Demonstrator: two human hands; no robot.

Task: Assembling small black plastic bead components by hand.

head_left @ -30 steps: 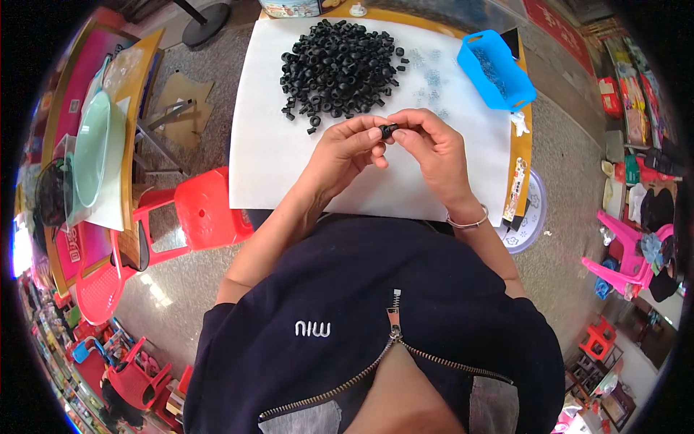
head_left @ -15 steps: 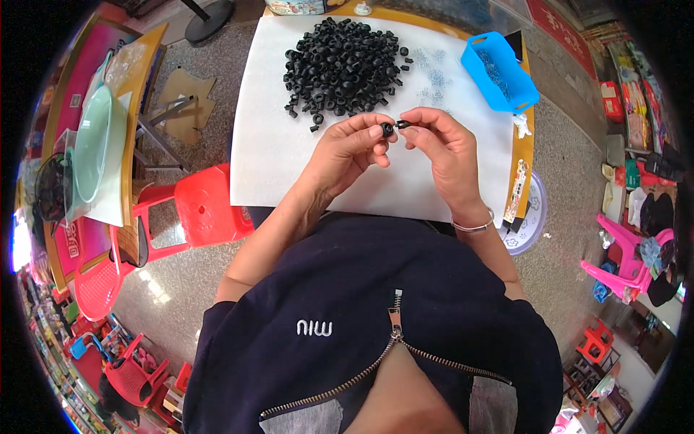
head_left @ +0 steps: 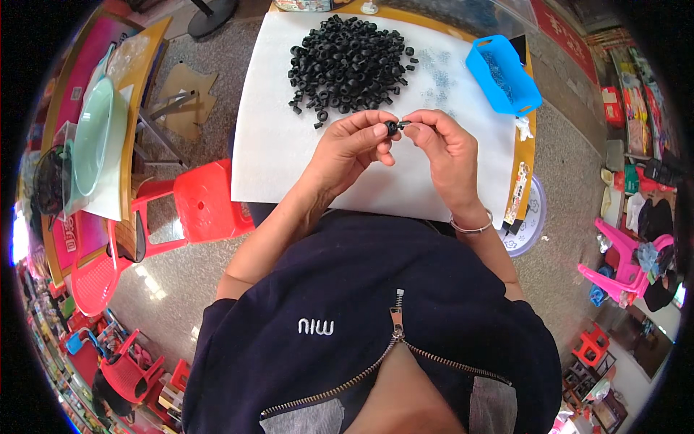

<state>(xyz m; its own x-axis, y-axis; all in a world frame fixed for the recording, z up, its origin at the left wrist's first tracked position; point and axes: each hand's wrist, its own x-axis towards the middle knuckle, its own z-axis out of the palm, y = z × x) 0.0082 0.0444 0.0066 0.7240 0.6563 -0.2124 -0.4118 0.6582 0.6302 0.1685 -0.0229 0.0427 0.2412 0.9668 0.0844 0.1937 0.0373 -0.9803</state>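
Over the white-covered table [head_left: 289, 163], my left hand [head_left: 356, 142] pinches a small black ring-shaped plastic part [head_left: 392, 128] between thumb and fingertips. Close against it, my right hand [head_left: 447, 143] pinches a small black piece [head_left: 403, 125]; its exact shape is partly hidden by the fingers. The two parts meet or nearly meet between my hands. Beyond them lies a large heap of similar black plastic parts [head_left: 348, 65], with a few loose ones at its edges. Small clear bluish bits [head_left: 437, 79] are scattered to the right of the heap.
A blue plastic basket [head_left: 522, 98] holding small bits stands at the table's far right. A red stool [head_left: 206, 202] is at the left, beside another table bearing a pale green basin [head_left: 97, 137]. A purple-rimmed basin [head_left: 538, 217] sits below the right table edge.
The parts in my fingers have come closer together, the right piece turning slightly. Both hands stay in nearly the same place; the whole view has shifted a little.
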